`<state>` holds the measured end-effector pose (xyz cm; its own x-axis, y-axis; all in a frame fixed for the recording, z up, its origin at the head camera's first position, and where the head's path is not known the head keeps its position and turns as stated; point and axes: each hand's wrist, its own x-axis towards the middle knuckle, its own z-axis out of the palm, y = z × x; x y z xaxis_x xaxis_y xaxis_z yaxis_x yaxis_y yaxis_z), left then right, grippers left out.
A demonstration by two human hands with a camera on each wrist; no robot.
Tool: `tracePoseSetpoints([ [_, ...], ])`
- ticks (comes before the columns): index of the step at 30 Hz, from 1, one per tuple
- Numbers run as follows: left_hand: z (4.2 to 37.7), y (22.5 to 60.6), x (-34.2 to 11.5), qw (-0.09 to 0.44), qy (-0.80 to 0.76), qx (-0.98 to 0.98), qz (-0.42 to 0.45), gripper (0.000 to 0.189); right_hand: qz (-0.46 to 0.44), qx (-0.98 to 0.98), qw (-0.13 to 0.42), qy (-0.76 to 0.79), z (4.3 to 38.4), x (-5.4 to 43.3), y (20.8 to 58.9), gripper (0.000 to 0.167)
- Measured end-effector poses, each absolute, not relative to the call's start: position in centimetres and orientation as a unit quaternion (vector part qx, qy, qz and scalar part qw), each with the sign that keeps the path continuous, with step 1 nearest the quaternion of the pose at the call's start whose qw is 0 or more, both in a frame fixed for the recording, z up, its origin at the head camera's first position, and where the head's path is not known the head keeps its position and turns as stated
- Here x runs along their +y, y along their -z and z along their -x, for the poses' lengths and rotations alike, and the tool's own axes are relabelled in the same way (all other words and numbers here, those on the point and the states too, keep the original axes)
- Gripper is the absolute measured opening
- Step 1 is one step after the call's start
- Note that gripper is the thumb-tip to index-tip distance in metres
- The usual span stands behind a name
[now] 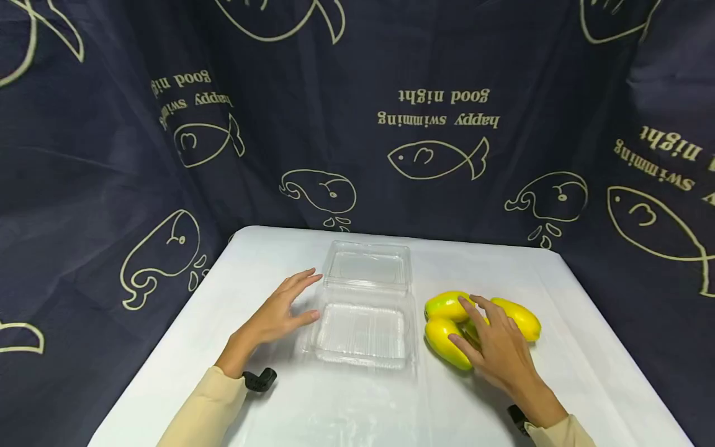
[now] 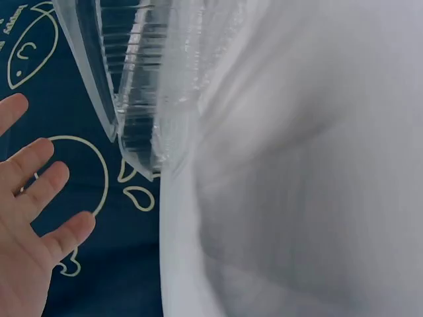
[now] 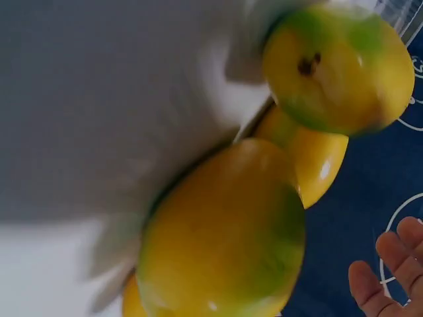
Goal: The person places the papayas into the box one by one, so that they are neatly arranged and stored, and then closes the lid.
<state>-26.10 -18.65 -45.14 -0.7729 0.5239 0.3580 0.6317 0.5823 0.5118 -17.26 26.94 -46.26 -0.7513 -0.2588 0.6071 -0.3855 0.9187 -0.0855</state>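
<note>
A clear plastic clamshell box (image 1: 360, 335) lies opened out on the table, its lid (image 1: 367, 267) folded back at the far side. To its left hovers my left hand (image 1: 277, 318), fingers extended and holding nothing. The left wrist view has the hand (image 2: 33, 205) with its fingers spread, near the box's corner (image 2: 142, 86). Several yellow mangoes with green patches are grouped right of the box. My right hand (image 1: 499, 347) is over this group with fingers apart, partly hiding a middle mango. One mango (image 1: 445, 341) lies by its thumb, another (image 1: 519, 320) beyond its knuckles. A large mango (image 3: 225, 231) fills the right wrist view's lower middle.
A white cloth covers the table (image 1: 346, 410). Dark blue fabric (image 1: 357, 112) with fish and whale drawings hangs behind and at both sides. Each wrist wears a black camera strap, such as the left one's camera (image 1: 260, 379).
</note>
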Motion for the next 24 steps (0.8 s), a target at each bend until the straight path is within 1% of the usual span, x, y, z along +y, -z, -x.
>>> tracePoseSetpoints([
  [3, 26.2, 45.6, -19.1, 0.069, 0.358, -0.871, 0.328, 0.075, -0.169, -0.929, 0.308, -0.115, 17.1, 26.6, 46.6, 0.07],
  [6, 26.3, 46.0, -19.5, 0.07, 0.381, -0.86, 0.333, 0.075, -0.165, -0.931, 0.302, -0.125, 16.9, 26.1, 46.8, 0.068],
  [9, 26.3, 46.0, -19.5, 0.066, 0.403, -0.848, 0.338, 0.073, -0.14, -0.936, 0.295, -0.131, 16.2, 25.7, 47.0, 0.066],
  [17, 26.7, 47.3, -19.9, 0.031, 0.448, -0.826, 0.34, 0.075, -0.079, -0.951, 0.255, -0.155, 14.7, 24.3, 48.3, 0.057],
  [21, 26.8, 47.8, -20.0, 0.01, 0.469, -0.812, 0.347, 0.073, -0.063, -0.954, 0.241, -0.169, 14.3, 24.0, 48.5, 0.06],
  [24, 27.1, 48.3, -20.1, -0.006, 0.482, -0.804, 0.348, 0.074, -0.054, -0.953, 0.241, -0.176, 14.2, 24.0, 48.6, 0.064],
])
